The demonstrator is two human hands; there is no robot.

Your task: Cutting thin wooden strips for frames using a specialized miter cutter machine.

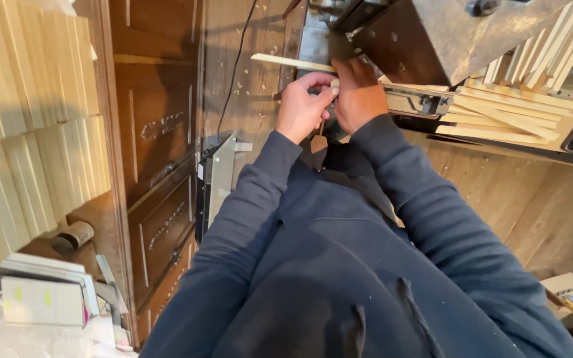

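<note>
Far left, pale wooden boards (28, 126) stand stacked against the wall. Next comes a dark wooden cabinet (160, 172). In the middle, the left hand (303, 106) is curled tight, pinching something small that I cannot make out. A thin wooden strip (292, 62) lies flat just above it, its long side running left to right, one end poking out left. The right hand (361, 93) touches the left one and grips the strip's other end under the dark machine (445, 33). More strips (505, 109) are piled on the worktop (568, 129) at right.
</note>
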